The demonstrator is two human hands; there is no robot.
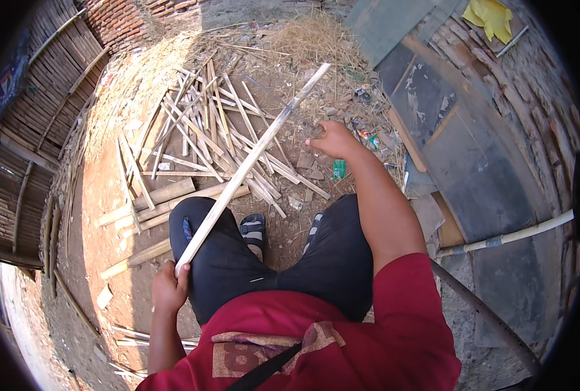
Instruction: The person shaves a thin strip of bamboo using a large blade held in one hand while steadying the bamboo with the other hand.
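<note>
i see my left hand (169,287) clamped on the near end of a long stick (251,166) slanting up and right, my right hand (332,139) beside its far half, seemingly closed on something.

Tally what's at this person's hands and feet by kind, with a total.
Hands: 2, left and right
Long bamboo strips held in the left hand: 1
Sandals: 2, and
Yellow cloths: 1
Loose split-bamboo piles: 1, strips too many to count
Total: 7
</note>
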